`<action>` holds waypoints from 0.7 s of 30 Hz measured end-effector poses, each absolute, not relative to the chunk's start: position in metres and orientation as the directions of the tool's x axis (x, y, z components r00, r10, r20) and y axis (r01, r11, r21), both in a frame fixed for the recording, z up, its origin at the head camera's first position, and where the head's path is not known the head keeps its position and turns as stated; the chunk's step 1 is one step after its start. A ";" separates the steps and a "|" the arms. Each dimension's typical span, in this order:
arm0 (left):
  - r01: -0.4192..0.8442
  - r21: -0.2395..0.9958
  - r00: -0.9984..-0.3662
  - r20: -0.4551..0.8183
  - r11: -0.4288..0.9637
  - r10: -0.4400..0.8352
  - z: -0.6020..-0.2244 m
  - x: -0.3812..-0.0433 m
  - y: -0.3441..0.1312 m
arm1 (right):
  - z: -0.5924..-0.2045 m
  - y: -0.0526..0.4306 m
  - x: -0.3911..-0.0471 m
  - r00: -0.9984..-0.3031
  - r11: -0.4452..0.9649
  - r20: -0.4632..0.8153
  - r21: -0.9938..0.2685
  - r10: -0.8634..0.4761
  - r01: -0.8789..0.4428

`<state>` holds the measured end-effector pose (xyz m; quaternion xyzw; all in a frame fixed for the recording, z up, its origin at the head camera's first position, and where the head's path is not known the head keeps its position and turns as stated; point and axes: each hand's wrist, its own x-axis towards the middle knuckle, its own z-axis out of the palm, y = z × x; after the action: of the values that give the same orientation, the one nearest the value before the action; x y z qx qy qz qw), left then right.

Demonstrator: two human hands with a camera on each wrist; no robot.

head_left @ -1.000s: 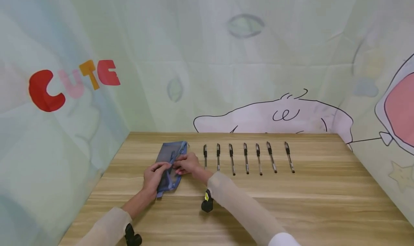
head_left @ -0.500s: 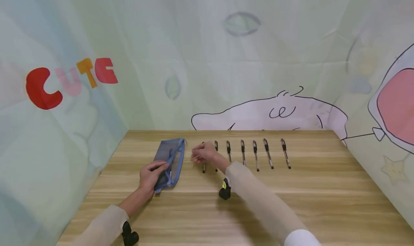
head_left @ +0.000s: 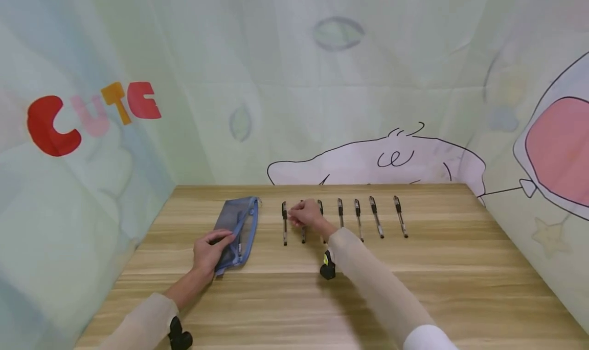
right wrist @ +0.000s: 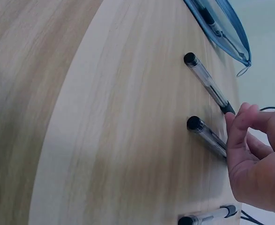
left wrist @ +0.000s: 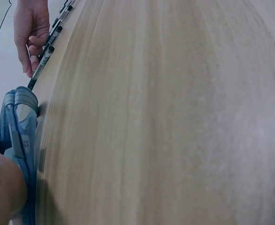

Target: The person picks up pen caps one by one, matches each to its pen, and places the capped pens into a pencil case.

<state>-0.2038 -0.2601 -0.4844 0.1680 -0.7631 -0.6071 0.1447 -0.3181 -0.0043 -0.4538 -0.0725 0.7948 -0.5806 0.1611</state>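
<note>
My left hand (head_left: 209, 250) holds the near part of a blue mesh zip pencil case (head_left: 230, 214), its thumb and fingers at the unzipped opening. Through the case's side a dark-gripped pen (right wrist: 213, 23) shows in the right wrist view. To the right lies a row of several clear pens with black caps. My right hand (head_left: 307, 213) hovers over this row with loosely bent fingers, close beside the leftmost pen (head_left: 285, 230). It partly hides the second pen (head_left: 303, 234) and the one after it. No pen is visibly gripped by it.
The remaining pens, among them the far-right pen (head_left: 401, 217), lie roughly parallel across the wooden table (head_left: 276, 299). A printed cloth backdrop (head_left: 285, 84) rises behind the table's far edge and along both sides.
My right hand has left the pencil case and moved right, over the left end of the pen row. The left hand stays on the case. The head view has shifted slightly.
</note>
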 end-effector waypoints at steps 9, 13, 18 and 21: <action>-0.076 0.971 -0.899 0.032 0.226 -0.437 -0.485 -0.202 -0.262 | -0.464 -0.020 -0.322 -0.959 0.575 -0.074 -0.812 -0.272 -0.100; -0.077 0.965 -0.898 0.042 0.251 -0.439 -0.485 -0.200 -0.260 | -0.468 -0.026 -0.322 -0.967 0.611 -0.042 -0.782 -0.252 -0.126; -0.084 0.964 -0.895 0.037 0.251 -0.444 -0.484 -0.201 -0.259 | -0.468 -0.031 -0.319 -0.976 0.601 -0.021 -0.791 -0.219 -0.117; -0.086 0.965 -0.892 0.037 0.249 -0.450 -0.485 -0.203 -0.260 | -0.465 -0.034 -0.318 -0.979 0.606 -0.024 -0.788 -0.205 -0.108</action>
<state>-0.2027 -0.2597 -0.4847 0.1727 -0.7751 -0.5878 0.1548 -0.3179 -0.0344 -0.4647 -0.0872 0.8944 -0.4351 0.0557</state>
